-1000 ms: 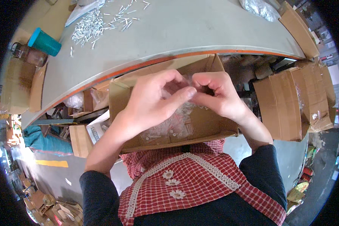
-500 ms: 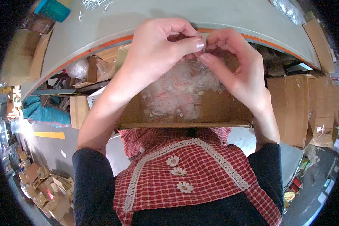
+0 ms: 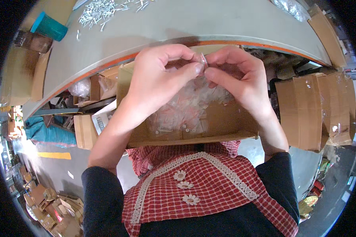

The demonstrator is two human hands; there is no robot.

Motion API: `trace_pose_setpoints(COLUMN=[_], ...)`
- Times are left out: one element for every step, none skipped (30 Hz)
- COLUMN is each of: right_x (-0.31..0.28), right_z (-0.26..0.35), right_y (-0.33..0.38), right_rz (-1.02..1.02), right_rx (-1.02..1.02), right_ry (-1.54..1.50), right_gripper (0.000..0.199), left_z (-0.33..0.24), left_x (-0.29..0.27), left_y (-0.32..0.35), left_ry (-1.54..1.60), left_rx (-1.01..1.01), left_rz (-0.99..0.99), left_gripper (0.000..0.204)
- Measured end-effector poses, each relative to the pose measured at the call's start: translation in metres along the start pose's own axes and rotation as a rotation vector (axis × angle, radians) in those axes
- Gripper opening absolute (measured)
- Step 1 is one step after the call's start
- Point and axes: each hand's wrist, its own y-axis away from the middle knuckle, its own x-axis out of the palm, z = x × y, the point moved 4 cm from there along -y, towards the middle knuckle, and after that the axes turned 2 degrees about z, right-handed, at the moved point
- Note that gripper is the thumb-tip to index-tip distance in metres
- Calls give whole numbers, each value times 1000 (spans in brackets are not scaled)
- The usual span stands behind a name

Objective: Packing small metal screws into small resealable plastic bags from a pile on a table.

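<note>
Both hands meet over the near edge of the workbench, above an open cardboard box (image 3: pixel 221 132). My left hand (image 3: pixel 162 75) pinches one side of a small clear plastic bag (image 3: pixel 203 60) between thumb and forefinger. The thumb and forefinger of my right hand (image 3: pixel 241 79) grip its other side. Only a shiny edge of the bag shows between the fingertips; what is inside it, if anything, is hidden. Below, the box holds a heap of small clear plastic bags (image 3: pixel 182 110) with red lines and small white pieces among them.
Loose silvery screws (image 3: pixel 97 14) lie on the grey workbench (image 3: pixel 225 23), near a teal cup (image 3: pixel 49 27). Clear plastic wrap (image 3: pixel 290 8) sits at the far right. Cardboard boxes (image 3: pixel 300 112) stand to the right, and a cardboard pile (image 3: pixel 53 205) lies on the floor at left.
The view has shifted, bringing more of the screws and workbench into sight. My hands sit lower in the picture, fingertips closer together, and the bag's edge now shows between them.
</note>
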Motion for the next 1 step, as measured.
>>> trace_pose_setpoints(right_x=[1], right_z=[-1], right_y=[-1], right_rz=[29], right_rx=[19], right_ry=[-28], right_gripper=[18], left_z=[-1], left_x=[-1], left_y=[1], left_ry=[19], left_rx=[-10], left_rz=[8], left_gripper=[21])
